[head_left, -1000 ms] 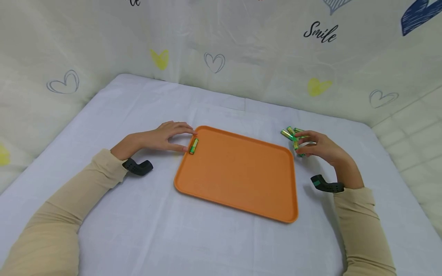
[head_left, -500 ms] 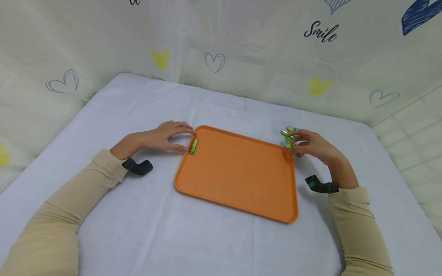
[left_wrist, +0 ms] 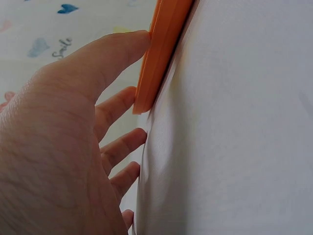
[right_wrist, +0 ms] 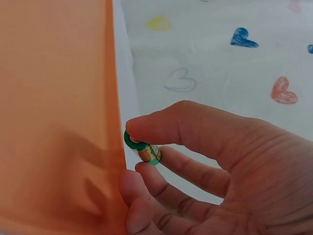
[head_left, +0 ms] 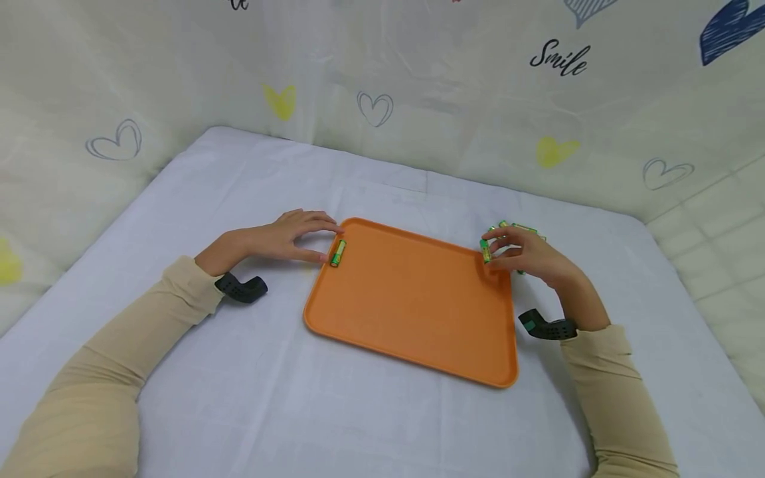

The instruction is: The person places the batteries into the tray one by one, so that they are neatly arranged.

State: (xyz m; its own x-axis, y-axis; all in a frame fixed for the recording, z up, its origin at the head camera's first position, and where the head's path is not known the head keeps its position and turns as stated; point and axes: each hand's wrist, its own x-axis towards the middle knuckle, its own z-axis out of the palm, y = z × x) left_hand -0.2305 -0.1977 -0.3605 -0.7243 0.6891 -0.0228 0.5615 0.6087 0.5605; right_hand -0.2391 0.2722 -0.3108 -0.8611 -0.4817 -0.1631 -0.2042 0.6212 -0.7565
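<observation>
By tray (head_left: 412, 305), right hand (head_left: 528, 255) pinching battery (head_left: 485, 251), now farther left

The left arm (head_left: 116, 358) is slanted forward and inward, and the left hand (head_left: 279, 237) is held with its fingers (left_wrist: 124, 148) spread and slightly bent. The right arm (head_left: 621, 405) is extended forward; the right hand (head_left: 532, 255) is angled leftward, its thumb (right_wrist: 171, 122) and fingers set in a pinch.
</observation>
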